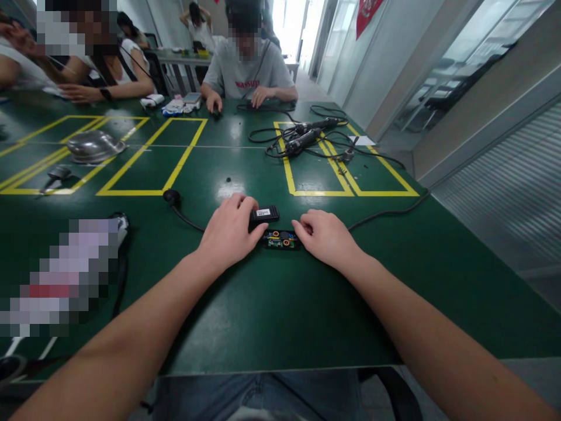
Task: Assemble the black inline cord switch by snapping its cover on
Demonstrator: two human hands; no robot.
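While cover gripped, table edge near

- Table: smooth green surface, glossy, with glare patches.
- Black cover at the left hand's one o'clock: matt plastic, white paper label.
- Metal piece at ten o'clock: polished, shiny.

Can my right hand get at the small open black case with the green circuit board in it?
Probably yes: the right hand rests beside the open black case, fingertips at its end, nothing between them.
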